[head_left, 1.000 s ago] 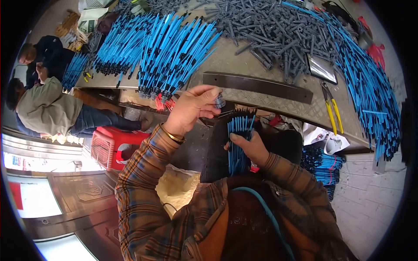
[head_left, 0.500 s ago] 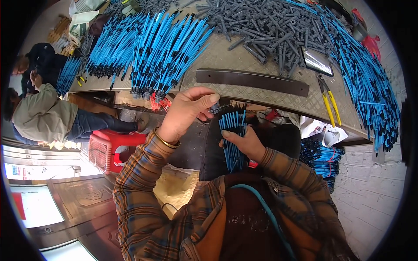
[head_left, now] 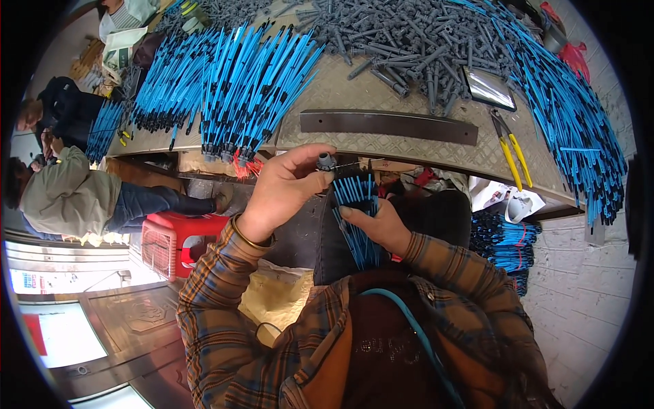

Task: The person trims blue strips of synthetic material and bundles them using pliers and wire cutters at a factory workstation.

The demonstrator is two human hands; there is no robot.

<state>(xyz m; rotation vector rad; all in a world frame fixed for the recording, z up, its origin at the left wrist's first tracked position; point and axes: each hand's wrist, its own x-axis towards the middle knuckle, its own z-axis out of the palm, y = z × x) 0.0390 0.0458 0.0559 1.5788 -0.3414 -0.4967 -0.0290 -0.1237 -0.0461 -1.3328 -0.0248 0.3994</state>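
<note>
Between the thumb and fingers of my left hand (head_left: 289, 187) is a small grey plastic fitting (head_left: 325, 162). A thin dark wire-like piece (head_left: 351, 164) runs rightward from near it; its exact join is too small to make out. My right hand (head_left: 383, 223), lower and to the right, is closed round a bundle of slim blue plastic rods (head_left: 355, 191) with dark tips, held roughly upright over my lap. The thumb lies across the front of the bundle; the other fingers are mostly hidden behind it.
On the table (head_left: 381, 144) lie a dark metal bar (head_left: 388, 127), yellow-handled pliers (head_left: 512, 153), a heap of grey plastic parts (head_left: 422, 41) and piles of blue rods (head_left: 255, 82). At left are a red stool (head_left: 178, 228) and a seated person (head_left: 68, 177).
My left hand has turned slightly and moved down, so the grey fitting now shows above the thumb. The right hand still grips the bundle, which has shifted slightly left. The view has shifted a little.
</note>
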